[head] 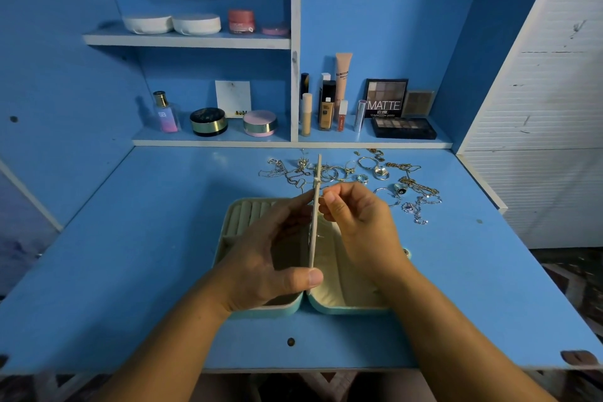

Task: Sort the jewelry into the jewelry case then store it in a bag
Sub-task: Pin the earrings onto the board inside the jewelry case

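Blue desk (130, 271), open mint jewelry case (332, 307), left hand (274, 258) gripping upright flap (316, 232), right hand (362, 222) grip unclear

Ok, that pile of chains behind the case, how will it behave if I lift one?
Probably floppy: the chains lie in loose curls on the desk. They overlap rings and each other, so one lifted strand would likely drag neighbours. They look thin, so likely light and easily snagged.
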A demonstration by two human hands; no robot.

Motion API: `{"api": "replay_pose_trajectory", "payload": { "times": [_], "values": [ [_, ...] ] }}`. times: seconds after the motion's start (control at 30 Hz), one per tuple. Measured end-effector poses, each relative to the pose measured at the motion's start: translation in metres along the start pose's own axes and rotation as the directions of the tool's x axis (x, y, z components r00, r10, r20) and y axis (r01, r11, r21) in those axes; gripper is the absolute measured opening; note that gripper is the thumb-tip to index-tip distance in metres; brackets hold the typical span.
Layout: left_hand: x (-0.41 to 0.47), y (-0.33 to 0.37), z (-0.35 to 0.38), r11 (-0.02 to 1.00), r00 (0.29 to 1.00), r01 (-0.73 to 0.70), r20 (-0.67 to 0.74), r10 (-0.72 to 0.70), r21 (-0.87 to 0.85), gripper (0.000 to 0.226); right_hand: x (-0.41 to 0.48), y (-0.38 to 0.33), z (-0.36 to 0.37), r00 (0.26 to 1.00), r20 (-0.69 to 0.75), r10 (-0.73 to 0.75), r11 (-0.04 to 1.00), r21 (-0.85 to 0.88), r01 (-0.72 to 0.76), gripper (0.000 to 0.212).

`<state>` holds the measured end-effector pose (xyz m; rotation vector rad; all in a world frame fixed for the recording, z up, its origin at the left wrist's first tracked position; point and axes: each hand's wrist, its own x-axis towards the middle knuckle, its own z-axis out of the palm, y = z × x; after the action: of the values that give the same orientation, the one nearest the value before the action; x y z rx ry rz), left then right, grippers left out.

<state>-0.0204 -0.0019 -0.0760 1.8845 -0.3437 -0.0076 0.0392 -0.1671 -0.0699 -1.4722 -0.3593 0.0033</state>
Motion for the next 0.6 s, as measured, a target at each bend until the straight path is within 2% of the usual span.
{"api": "replay_pose_trajectory", "payload": {
  "times": [0.2, 0.6],
  "values": [
    [-0.0006, 0.0025, 0.001, 1.0, 1.0, -0.021, -0.005, 0.021, -0.007, 0.089, -0.0014, 0.0009, 0.0021, 1.0, -0.022, -0.016, 1.0, 0.004, 0.016, 0.008],
    [-0.0009, 0.0033, 0.0014, 1.0, 1.0, -0.021, -0.003, 0.021, 0.002, 0.086, 0.0018, 0.0008, 0.0018, 0.998, -0.064, -0.025, 0.992, -0.122, 0.017, 0.009]
  ]
}}
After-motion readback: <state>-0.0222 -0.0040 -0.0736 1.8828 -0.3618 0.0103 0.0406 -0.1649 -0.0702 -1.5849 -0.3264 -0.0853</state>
